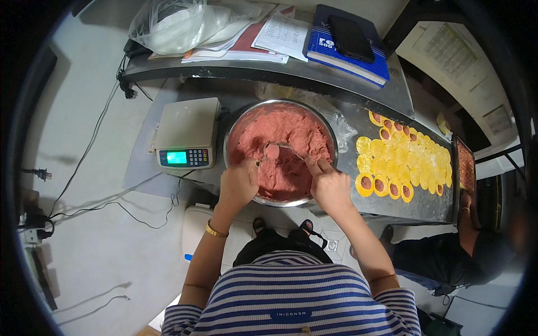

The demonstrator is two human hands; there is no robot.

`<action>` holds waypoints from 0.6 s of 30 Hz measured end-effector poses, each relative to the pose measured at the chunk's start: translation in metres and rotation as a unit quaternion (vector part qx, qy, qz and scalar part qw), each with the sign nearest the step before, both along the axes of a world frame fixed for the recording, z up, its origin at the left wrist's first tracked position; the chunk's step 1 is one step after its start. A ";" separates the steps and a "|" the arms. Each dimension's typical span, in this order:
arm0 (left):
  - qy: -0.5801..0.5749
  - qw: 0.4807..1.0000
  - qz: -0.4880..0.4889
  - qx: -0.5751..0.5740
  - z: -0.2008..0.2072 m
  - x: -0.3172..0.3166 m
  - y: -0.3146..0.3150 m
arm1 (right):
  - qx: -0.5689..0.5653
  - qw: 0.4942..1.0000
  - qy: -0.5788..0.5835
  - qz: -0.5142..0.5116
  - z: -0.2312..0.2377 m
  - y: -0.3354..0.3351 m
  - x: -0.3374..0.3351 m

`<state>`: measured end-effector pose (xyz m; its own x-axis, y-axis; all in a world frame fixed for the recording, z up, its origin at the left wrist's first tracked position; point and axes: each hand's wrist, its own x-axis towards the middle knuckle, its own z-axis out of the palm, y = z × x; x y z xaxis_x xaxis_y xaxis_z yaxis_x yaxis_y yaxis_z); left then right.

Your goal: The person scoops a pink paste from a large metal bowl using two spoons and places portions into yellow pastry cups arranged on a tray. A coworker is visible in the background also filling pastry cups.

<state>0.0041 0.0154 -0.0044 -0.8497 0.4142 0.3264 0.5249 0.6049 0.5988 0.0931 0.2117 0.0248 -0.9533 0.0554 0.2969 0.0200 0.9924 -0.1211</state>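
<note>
Worked over bowl, left hand closed on paste ball, right hand pinching spoon; risked dropping ball from sticky grip.

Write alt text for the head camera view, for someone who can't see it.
Seen from above, a person's left hand and right hand work over a metal bowl of pink minced filling, the right holding a spoon with a small portion. A digital scale sits to the left; yellow round wrappers, some filled, lie on the right.
</note>
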 end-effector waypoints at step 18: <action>-0.006 0.998 0.024 0.059 -0.016 -0.008 -0.007 | -0.472 0.866 -0.125 -0.113 -0.023 0.004 -0.008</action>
<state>-0.0037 0.0088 -0.0201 -0.8719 0.3320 0.3599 0.4890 0.5535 0.6742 0.0855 0.2159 0.0015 -0.9143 0.3545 -0.1957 0.3432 0.4219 -0.8392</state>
